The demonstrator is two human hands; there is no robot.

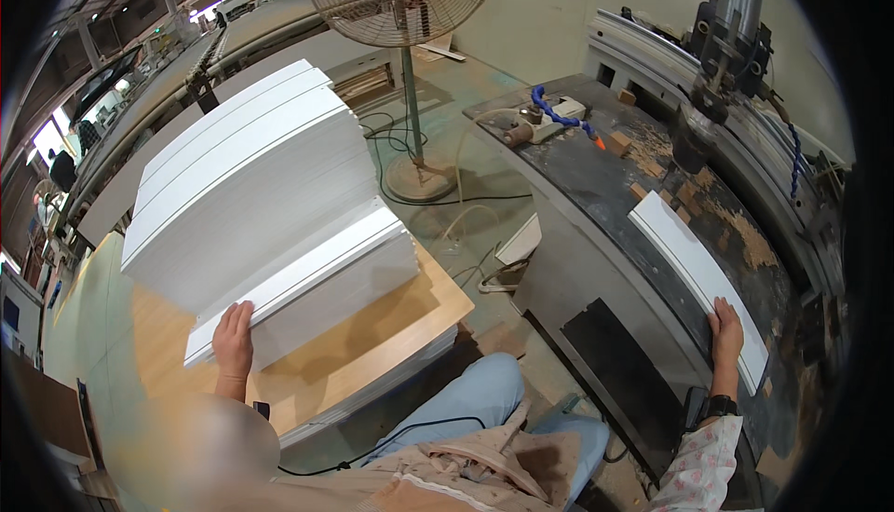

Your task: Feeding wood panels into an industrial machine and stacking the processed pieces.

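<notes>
Near the low front row of a stack of white panels, my left hand (233,340) is closed over the edge of the top white panel (312,265), close to its near end. This long, narrow panel has a dark groove along it. My right hand (726,337) grips the edge of another long white panel (694,260), which lies flat on the dark machine table (596,172). Its fingers are on top of the strip near the lower end; the thumb's grip is partly hidden.
Behind the low row rises a taller white stack (251,149), all on a wooden board (410,298). A pedestal fan (407,121) stands between stack and machine. A spindle head (703,121) hangs over the table, with wood blocks (647,158), sawdust and a blue coiled hose (563,116).
</notes>
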